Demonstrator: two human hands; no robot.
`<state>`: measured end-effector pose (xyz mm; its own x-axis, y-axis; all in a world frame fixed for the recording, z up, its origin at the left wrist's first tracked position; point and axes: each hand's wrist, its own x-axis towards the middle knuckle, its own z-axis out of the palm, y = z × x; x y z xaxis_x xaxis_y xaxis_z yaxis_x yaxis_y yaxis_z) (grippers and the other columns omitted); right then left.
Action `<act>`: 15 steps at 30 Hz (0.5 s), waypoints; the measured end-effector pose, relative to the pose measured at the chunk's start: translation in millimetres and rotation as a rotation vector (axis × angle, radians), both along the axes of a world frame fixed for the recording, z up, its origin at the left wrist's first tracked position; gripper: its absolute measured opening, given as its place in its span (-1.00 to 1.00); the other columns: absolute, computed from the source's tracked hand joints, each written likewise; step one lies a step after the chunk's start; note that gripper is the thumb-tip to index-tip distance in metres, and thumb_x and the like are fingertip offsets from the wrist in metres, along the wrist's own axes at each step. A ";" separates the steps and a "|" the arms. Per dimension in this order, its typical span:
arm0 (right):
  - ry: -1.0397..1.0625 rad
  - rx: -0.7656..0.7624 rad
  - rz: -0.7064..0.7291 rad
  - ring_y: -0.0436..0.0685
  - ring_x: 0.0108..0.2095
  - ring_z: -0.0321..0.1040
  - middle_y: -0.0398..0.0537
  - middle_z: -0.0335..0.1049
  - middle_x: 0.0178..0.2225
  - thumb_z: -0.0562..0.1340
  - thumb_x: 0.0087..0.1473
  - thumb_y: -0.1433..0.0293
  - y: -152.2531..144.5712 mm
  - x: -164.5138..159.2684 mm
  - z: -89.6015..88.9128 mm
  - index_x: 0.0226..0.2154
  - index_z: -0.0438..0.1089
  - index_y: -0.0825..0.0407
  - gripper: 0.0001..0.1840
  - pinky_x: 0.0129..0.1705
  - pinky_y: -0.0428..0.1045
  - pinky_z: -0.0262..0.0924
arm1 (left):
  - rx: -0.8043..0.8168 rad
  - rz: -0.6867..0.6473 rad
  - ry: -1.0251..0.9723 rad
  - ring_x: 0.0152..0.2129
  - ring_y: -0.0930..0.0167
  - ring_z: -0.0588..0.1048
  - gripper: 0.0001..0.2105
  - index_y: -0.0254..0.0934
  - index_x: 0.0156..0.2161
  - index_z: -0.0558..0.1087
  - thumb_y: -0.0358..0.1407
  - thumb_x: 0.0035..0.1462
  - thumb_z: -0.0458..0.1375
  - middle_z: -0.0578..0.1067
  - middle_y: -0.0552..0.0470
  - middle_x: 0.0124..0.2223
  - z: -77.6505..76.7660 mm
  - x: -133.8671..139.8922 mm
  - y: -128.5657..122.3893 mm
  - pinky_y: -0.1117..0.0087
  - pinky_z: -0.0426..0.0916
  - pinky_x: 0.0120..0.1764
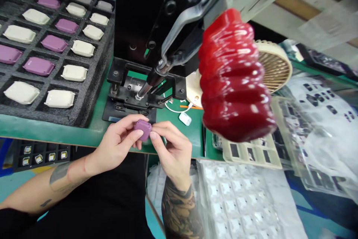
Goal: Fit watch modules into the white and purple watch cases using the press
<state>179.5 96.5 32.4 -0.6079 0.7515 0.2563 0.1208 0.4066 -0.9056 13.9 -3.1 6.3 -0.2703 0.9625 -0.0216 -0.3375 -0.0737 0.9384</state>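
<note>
My left hand [116,144] is closed around a small purple plastic case [143,130], a rounded square with tiny holes near its corners. Its thumb lies across the front and the fingers support it from behind. From the other side, my right hand [173,147] pinches the right edge of the case between thumb and forefinger. Whether a smaller part sits between those fingertips is hidden. The case is held just above the front edge of the green bench, in front of the black metal base [130,114] of a hand press [151,45].
The press's red ribbed handle [235,78] juts out toward me. A black foam tray [84,110] at left holds white and purple cases. A cream fan [271,65], a compartment box [251,153] and a clear tray of parts [240,198] are at right. A small black tray [44,157] sits below left.
</note>
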 end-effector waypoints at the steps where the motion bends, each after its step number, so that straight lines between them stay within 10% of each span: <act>1: -0.011 0.007 0.005 0.09 -0.20 0.56 -0.08 0.61 -0.19 0.38 0.42 0.45 1.0 0.9 1.2 -0.12 0.71 -0.07 -0.85 -0.12 0.03 0.47 | -0.002 0.007 0.000 -0.40 0.48 0.57 -0.71 -0.27 0.23 0.56 -0.19 0.55 0.28 0.60 0.06 -0.25 0.7 0.7 0.0 0.48 0.55 -0.27; 15: -0.116 0.488 -0.354 0.09 -0.25 0.53 -0.05 0.59 -0.24 0.29 0.39 0.47 -25.3 -17.7 -18.2 -0.20 0.61 0.01 -0.84 -0.19 0.03 0.43 | -0.111 0.178 0.322 -0.10 0.35 0.75 -0.70 -0.18 0.18 0.60 -0.18 0.44 0.40 0.75 -0.05 0.05 -7.7 8.0 -12.2 0.47 0.67 -0.02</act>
